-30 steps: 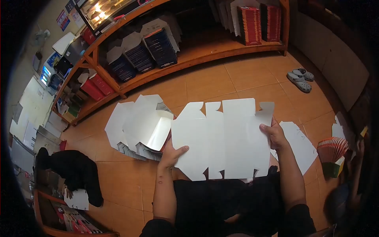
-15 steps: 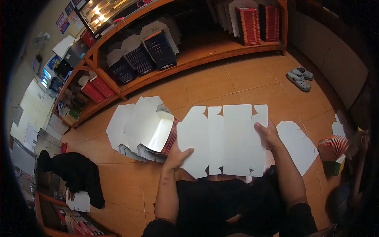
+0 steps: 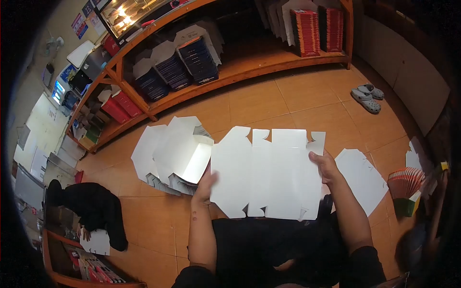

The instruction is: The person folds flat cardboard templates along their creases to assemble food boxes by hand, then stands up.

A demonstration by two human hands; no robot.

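A flat white cardboard box blank, with die-cut flaps and crease lines, is held out in front of me above my lap. My right hand is closed on its right edge, thumb on top and fingers mostly hidden beneath. At the left edge my left hand grips it; the hand is slightly blurred and most of its fingers are under the card. Just left of the blank, partly folded white boxes are nested in a stack on the floor. Another flat blank lies to the right of my right forearm.
Wooden shelving along the back holds stacks of dark blue cartons and red cartons. Grey clogs sit on the tiled floor. At the left a co-worker bends over a white sheet. An orange-edged stack stands at right.
My left thumb has slid off the top of the blank toward its left edge. The blank has shifted slightly left and its creases tilt a little. My right hand keeps its grip.
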